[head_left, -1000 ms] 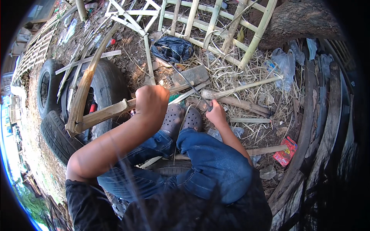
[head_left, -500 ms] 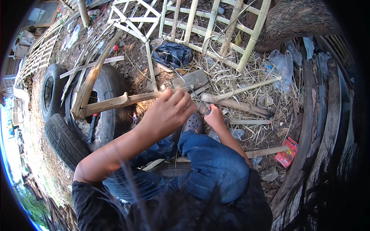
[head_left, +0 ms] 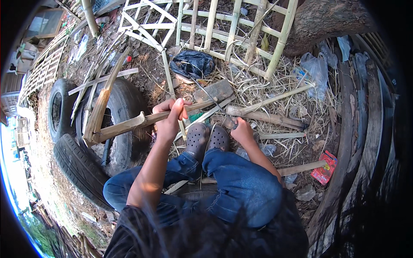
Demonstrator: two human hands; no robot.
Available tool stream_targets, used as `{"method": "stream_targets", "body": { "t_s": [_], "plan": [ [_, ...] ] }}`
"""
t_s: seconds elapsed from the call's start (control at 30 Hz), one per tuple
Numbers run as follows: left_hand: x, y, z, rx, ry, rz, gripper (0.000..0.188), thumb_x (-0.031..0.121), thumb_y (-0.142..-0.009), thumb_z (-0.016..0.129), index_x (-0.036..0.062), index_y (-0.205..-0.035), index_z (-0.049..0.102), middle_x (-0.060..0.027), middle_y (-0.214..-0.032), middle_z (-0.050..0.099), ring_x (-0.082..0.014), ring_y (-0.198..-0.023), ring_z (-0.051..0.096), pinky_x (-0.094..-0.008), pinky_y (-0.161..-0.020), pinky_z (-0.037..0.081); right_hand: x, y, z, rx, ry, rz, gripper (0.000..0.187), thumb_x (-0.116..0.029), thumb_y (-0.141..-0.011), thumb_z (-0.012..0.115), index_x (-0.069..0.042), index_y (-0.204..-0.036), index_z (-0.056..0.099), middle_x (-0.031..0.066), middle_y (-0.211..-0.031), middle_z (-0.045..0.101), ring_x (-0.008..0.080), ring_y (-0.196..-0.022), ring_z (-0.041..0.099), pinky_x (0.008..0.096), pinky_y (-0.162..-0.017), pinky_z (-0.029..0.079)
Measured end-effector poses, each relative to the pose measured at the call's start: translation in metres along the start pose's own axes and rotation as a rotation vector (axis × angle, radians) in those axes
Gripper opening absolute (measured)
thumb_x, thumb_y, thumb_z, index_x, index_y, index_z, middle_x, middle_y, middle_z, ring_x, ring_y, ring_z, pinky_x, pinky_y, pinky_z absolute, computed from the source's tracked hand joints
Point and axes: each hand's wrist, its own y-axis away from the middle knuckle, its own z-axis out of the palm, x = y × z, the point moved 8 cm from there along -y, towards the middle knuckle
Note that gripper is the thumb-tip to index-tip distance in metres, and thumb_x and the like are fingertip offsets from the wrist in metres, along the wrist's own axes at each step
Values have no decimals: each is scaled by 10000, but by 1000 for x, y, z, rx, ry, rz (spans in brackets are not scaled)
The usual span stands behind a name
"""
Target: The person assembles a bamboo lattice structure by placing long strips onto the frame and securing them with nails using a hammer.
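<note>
A long split bamboo piece (head_left: 122, 128) slants in front of me, from the tires toward the middle. My left hand (head_left: 170, 118) is closed around it near its right part, thumb uppermost. At its left end it meets a second, upward-pointing bamboo length (head_left: 102, 103) at a sharp bend. In my right hand (head_left: 243, 131) is the handle of a knife, mostly covered by the fingers. The thin dark knife blade (head_left: 211, 97) points up and left, crossing near the bamboo's right tip. A grey block (head_left: 214, 90) lies just beyond that tip.
Old tires (head_left: 124, 107) stand at the left. Beyond are a bamboo lattice (head_left: 232, 30) and a black plastic bag (head_left: 192, 63). Bamboo shavings (head_left: 279, 101) and a thick stick (head_left: 266, 117) lie at right, with a red packet (head_left: 324, 167) nearer. My clogs (head_left: 197, 138) are below the bamboo.
My left hand has moved left and down from above the bamboo's right end and now grips it. The right hand keeps the knife in nearly the same place.
</note>
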Motion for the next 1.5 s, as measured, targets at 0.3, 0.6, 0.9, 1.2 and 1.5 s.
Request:
{"method": "stream_targets", "body": {
  "t_s": [0.3, 0.6, 0.9, 1.2, 1.5],
  "plan": [
    [4, -10, 29, 115, -97, 136, 465, 139, -929, 496, 62, -489, 368, -3, -441, 341, -91, -404, 306, -274, -435, 332, -1, -3, -1, 0, 21, 13, 279, -134, -702, 658, -28, -958, 620, 211, -890, 668, 395, -887, 644, 445, -754, 512],
    [57, 17, 8, 295, 243, 210, 432, 118, -940, 458, 131, -539, 298, 25, -430, 262, -67, -362, 235, -238, -377, 233, -31, 11, -3, -124, 38, -65, 326, -131, -700, 643, -39, -1012, 627, 235, -945, 666, 400, -932, 639, 465, -807, 518],
    [4, -3, 11, 330, 160, 140, 410, 89, -923, 473, 107, -545, 315, 18, -441, 275, -81, -353, 245, -255, -386, 285, -11, -10, 23, -96, 79, -79, 311, -113, -668, 651, -36, -962, 588, 213, -864, 664, 395, -862, 649, 462, -755, 525],
    [2, -21, 6, 4, 81, 248, 447, 254, -917, 506, 112, -537, 317, -10, -452, 299, -132, -437, 340, -331, -508, 365, -21, -14, 24, -139, 47, -94, 312, -107, -682, 628, -28, -984, 624, 229, -918, 667, 393, -902, 647, 452, -804, 525],
    [74, -2, 4, 91, 371, 565, 454, 231, -956, 395, 168, -523, 274, 45, -421, 230, -88, -359, 213, -262, -400, 230, -63, -12, -18, -85, -91, -132, 365, -161, -691, 686, -70, -1033, 594, 213, -896, 659, 412, -914, 629, 454, -814, 511]
  ]
}}
